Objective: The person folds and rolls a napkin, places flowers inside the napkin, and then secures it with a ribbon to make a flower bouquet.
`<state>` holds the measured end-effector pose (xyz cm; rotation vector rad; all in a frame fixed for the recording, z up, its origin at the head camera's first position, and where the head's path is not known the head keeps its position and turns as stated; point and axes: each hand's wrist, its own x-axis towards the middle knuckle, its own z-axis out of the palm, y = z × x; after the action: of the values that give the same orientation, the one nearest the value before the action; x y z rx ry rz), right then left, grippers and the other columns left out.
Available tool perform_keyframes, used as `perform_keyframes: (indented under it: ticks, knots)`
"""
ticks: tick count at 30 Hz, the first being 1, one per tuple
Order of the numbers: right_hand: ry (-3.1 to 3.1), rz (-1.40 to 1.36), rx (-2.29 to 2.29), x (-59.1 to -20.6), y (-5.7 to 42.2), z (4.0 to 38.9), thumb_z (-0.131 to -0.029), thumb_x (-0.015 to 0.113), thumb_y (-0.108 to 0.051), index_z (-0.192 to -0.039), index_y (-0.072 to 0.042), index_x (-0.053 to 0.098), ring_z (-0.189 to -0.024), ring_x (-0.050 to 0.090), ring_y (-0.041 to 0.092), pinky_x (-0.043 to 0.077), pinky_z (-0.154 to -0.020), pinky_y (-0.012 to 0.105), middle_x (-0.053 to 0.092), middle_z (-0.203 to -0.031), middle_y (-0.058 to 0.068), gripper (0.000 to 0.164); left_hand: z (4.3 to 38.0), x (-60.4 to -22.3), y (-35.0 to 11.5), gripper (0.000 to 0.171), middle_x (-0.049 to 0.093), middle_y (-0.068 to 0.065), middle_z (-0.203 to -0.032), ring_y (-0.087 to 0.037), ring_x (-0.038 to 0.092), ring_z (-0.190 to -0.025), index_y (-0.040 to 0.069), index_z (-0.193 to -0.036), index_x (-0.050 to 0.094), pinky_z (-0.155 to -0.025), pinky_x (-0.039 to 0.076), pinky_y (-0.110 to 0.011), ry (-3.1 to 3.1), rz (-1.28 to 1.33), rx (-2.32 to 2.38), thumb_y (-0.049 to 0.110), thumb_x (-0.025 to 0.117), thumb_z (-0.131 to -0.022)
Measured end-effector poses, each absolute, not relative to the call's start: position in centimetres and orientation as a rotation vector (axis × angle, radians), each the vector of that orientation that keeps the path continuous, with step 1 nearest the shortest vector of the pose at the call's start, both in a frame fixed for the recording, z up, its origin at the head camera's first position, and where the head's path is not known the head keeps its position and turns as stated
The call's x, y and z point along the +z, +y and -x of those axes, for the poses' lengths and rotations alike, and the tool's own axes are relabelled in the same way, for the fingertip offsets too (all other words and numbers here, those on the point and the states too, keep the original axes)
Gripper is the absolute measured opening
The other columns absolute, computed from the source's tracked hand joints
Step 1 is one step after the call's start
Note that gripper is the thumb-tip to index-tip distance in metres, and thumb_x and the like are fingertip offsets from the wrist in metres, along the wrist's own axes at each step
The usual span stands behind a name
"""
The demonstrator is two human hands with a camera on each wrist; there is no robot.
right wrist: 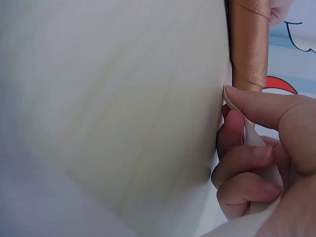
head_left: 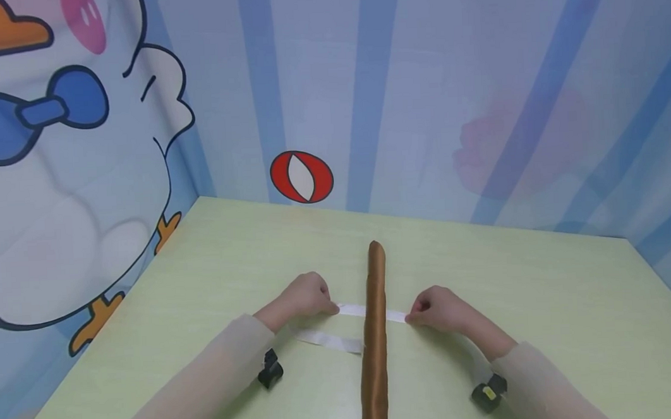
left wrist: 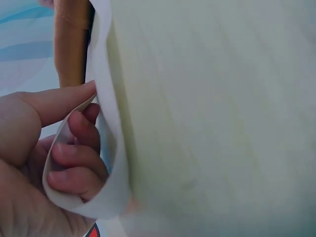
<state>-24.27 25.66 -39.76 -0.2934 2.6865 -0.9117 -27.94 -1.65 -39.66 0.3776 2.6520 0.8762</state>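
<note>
A long roll of shiny brown fabric point(head_left: 376, 334) lies lengthwise on the table. A white ribbon point(head_left: 397, 316) crosses it, hidden where it passes the roll and seen on both sides. To the left of the roll, my left hand point(head_left: 308, 294) pinches the ribbon between thumb and index finger; in the left wrist view the ribbon point(left wrist: 114, 148) loops around the curled fingers. On the other side, my right hand point(head_left: 440, 308) pinches the ribbon's right part. The right wrist view shows the ribbon point(right wrist: 254, 137) running between the fingers, close beside the fabric roll point(right wrist: 250, 44).
A loose length of white ribbon point(head_left: 331, 342) trails on the pale green table point(head_left: 257, 239) left of the roll. Small black devices point(head_left: 270, 369) sit at both wrists. A printed cloth backdrop point(head_left: 317, 77) stands behind and to the left.
</note>
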Motion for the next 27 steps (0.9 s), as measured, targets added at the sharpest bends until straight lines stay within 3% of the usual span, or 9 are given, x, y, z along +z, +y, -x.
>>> perform_keyframes:
  ticks: [8, 15, 19, 27]
  knots:
    - [2.623, 0.255, -0.968, -39.2, 27.1, 24.0, -0.088, 0.067, -0.018, -0.079, -0.005, 0.066, -0.062, 0.044, 0.012, 0.038, -0.057, 0.026, 0.054, -0.067, -0.001, 0.016, 28.5, -38.7, -3.3, 0.039, 0.036, 0.005, -0.048, -0.009, 0.029, -0.046, 0.013, -0.052, 0.049, -0.047, 0.027, -0.023, 2.528, -0.365, 0.798, 0.020, 0.073, -0.083]
    - [2.532, 0.203, -1.052, -36.9, 28.3, 23.5, -0.093, 0.061, -0.019, -0.103, -0.003, 0.067, -0.047, 0.033, 0.010, 0.033, -0.048, 0.026, 0.061, -0.074, 0.006, 0.020, 28.4, -36.5, -4.8, 0.024, 0.047, 0.000, -0.059, -0.013, 0.033, -0.047, 0.005, -0.073, 0.068, -0.050, 0.031, -0.025, 2.435, -0.341, 0.861, 0.025, 0.071, -0.087]
    - [2.528, 0.233, -1.076, -35.5, 28.6, 23.4, -0.094, 0.061, -0.019, -0.113, 0.000, 0.063, -0.046, 0.032, 0.010, 0.033, -0.048, 0.026, 0.063, -0.078, 0.011, 0.027, 28.4, -35.2, -5.0, 0.023, 0.049, -0.002, -0.062, -0.013, 0.033, -0.047, 0.002, -0.081, 0.069, -0.051, 0.031, -0.026, 2.400, -0.353, 0.930, 0.024, 0.070, -0.087]
    - [2.573, 0.346, -1.069, -33.1, 28.3, 23.3, -0.093, 0.061, -0.017, -0.114, 0.001, 0.062, -0.051, 0.036, 0.011, 0.035, -0.050, 0.026, 0.063, -0.078, 0.011, 0.028, 28.0, -32.3, -3.7, 0.023, 0.052, -0.003, -0.065, -0.013, 0.035, -0.048, 0.002, -0.081, 0.069, -0.054, 0.032, -0.028, 2.370, -0.414, 0.956, 0.024, 0.069, -0.088]
